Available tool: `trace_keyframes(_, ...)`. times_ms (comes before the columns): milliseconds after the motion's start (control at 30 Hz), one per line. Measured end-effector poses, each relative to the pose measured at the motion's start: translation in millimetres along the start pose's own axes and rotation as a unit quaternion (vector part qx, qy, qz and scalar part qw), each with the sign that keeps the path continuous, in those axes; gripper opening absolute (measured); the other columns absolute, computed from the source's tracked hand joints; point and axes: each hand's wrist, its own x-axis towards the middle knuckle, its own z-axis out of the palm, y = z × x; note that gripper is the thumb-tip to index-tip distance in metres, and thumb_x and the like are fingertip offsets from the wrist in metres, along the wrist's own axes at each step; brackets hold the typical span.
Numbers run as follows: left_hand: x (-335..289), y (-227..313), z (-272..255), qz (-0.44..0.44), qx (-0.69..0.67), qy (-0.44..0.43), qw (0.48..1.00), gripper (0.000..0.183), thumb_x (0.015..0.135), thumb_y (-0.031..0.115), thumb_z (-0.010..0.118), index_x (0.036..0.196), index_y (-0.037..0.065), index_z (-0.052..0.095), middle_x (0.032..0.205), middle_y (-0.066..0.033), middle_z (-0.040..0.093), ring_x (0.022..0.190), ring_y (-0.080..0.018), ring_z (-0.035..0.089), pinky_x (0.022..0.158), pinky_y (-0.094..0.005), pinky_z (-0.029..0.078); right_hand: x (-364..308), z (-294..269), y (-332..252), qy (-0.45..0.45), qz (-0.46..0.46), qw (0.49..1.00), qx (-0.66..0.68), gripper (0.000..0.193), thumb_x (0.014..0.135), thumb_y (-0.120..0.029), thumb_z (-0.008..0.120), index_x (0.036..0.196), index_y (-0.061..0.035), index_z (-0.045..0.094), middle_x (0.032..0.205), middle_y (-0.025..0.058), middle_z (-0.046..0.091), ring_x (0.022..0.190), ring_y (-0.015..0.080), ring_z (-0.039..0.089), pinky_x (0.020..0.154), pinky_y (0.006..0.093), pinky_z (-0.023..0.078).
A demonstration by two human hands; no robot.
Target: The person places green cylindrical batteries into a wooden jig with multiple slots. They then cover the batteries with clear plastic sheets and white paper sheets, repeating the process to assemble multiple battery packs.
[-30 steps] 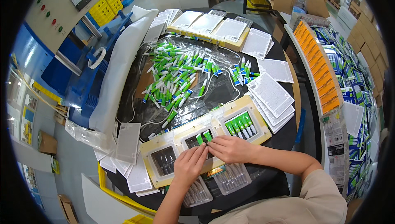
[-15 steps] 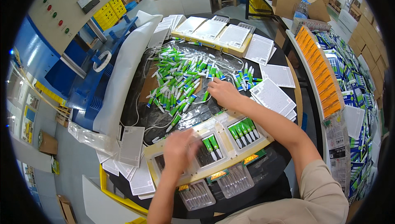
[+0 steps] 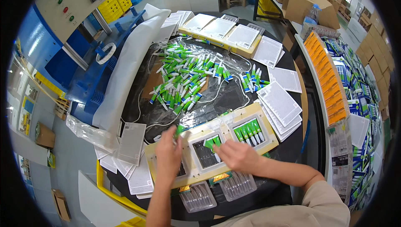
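Tube [image 3: 208, 143] pinched in right hand [image 3: 239, 156], back from pile [image 3: 179, 76] to tray's [image 3: 270, 138] part-filled middle pocket [image 3: 202, 154]; left hand [image 3: 168, 150] grips another [image 3: 179, 130] near far edge.

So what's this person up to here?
A person is handling small green tubes with both bare hands. The left hand, blurred, has a green tube at its fingertips. The right hand holds another tube over the middle opening of a yellowish frame. At the frame's right end sits a row of tubes. Beyond the frame lies a loose pile of tubes.
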Motion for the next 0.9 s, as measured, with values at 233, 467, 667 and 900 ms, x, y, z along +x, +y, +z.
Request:
trace_keyframes(233,-61,39,11,0.144,0.092,0.051,0.984,0.028,0.082,0.008,0.084,0.106,0.004,0.072,0.088,-0.0103,0.069,0.069,-0.0258,0.065,0.06,-0.0374,0.052,1,20,-26,-0.05,0.02,0.998,-0.014,0.04,0.076,-0.007,0.066,0.111,0.0128,0.069,0.087,0.0099,0.061,0.083,0.021,0.059,0.069,0.027,0.052)
trace_keyframes(467,-55,40,23,0.121,0.165,-0.003,0.979,0.028,0.085,0.011,0.079,0.111,0.004,0.07,0.088,-0.0082,0.064,0.078,-0.0262,0.063,0.065,-0.0385,0.048,-3,31,-37,-0.041,0.056,0.997,0.016,0.034,0.082,-0.009,0.065,0.11,0.0103,0.068,0.086,0.0102,0.06,0.083,0.0227,0.059,0.069,0.0299,0.052)
trace_keyframes(667,-59,47,28,0.132,0.208,-0.054,0.968,0.027,0.088,0.015,0.073,0.112,0.004,0.066,0.088,-0.0077,0.06,0.081,-0.0252,0.06,0.072,-0.0394,0.043,-9,35,-38,-0.025,0.084,0.995,0.046,0.026,0.08,-0.007,0.064,0.102,0.0073,0.067,0.085,0.0097,0.059,0.08,0.0225,0.058,0.071,0.0301,0.051)
trace_keyframes(900,-64,51,19,0.117,0.163,-0.089,0.976,0.043,0.084,0.025,0.078,0.119,0.003,0.068,0.107,-0.0096,0.065,0.096,-0.0262,0.062,0.087,-0.0415,0.044,-6,17,-31,-0.047,0.158,0.97,0.177,0.018,0.086,-0.013,0.067,0.098,0.0006,0.069,0.084,0.0115,0.061,0.086,0.0267,0.063,0.071,0.036,0.054)
